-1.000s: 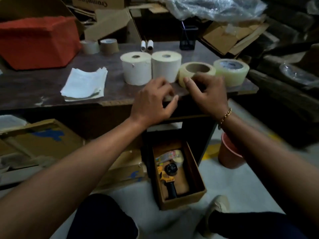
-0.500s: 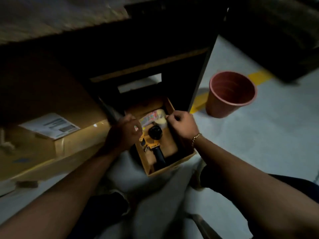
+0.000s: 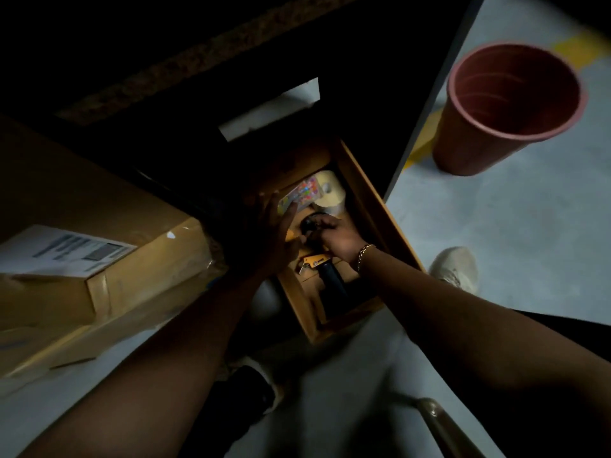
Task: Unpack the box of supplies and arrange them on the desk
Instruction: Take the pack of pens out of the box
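Lying in box (image 3: 373, 206), yellow tape dispenser (image 3: 316, 260) (black handle (image 3: 332, 282)) under right hand (image 3: 337, 241)

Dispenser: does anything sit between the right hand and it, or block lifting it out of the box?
Nothing visible does. The right hand grips the dispenser by its head. The left hand lies open close beside it in the box, which is open on top.

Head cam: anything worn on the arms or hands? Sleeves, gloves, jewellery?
Forearms bare: no sleeves, no gloves. A gold chain bracelet sits at the wrist of the right hand; the left hand and its wrist wear nothing visible. Rings: too dim to tell.
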Tool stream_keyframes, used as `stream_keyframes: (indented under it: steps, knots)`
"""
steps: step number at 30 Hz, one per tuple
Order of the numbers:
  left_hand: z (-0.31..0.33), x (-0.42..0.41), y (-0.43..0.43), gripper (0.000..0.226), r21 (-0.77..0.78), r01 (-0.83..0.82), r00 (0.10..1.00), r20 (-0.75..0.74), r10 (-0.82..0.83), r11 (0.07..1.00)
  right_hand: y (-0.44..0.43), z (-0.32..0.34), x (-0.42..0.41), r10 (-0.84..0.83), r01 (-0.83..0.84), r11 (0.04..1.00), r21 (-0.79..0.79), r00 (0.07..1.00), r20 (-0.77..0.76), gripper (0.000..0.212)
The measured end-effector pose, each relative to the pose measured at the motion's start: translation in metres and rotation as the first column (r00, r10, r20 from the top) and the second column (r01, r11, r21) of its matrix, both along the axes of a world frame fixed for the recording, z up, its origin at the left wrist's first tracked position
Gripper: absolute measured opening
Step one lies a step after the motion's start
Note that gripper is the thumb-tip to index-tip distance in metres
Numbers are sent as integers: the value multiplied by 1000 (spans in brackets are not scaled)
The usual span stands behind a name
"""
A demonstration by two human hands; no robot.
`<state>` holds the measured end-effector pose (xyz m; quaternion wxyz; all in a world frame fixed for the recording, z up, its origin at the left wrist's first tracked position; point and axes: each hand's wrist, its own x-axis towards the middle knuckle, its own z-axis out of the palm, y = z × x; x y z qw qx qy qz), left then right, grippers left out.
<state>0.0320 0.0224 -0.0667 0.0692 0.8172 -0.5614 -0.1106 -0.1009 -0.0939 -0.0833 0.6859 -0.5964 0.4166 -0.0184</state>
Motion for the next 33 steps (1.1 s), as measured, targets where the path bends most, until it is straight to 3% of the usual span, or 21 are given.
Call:
stream_keyframes:
  steps: [4,8,11,16,19,21,23,25,29,33]
  knots:
    - [1,-2,1,84,28,0,999,40,-1,1000,-8,-16,14,-57,58,992,108,998,-8,21]
    - [9,-17,14,89,4,18,992,125,-18,1000,-11,-31,32,-95,93,987,129,995,15,28]
    - [11,-27,22,94,8,7,989,147,-8,1000,-5,-45,46,-153,151,977,150,988,2,19]
    - [5,-36,31,92,15,-10,996,86,8,1000,1,-52,65,-318,314,931,186,948,-9,26]
    - [4,-31,27,93,-11,-40,997,59,41,999,4,-54,68,-345,350,935,53,935,-79,13]
    - [5,-26,23,93,-14,-53,996,70,54,998,9,-52,68,-358,350,933,-80,925,-131,22]
    - [6,-24,22,92,-18,-65,994,83,66,998,18,-40,70,-366,335,913,-233,925,-104,24]
    - [6,-24,22,92,-19,-65,994,84,66,998,20,-31,73,-323,302,912,-279,946,-31,25]
    - [4,-27,23,90,-26,-77,994,70,79,997,12,-31,84,-319,320,947,6,947,-31,38]
    - [0,-33,31,88,2,-53,996,76,53,999,0,-27,92,-339,323,923,210,940,46,52]
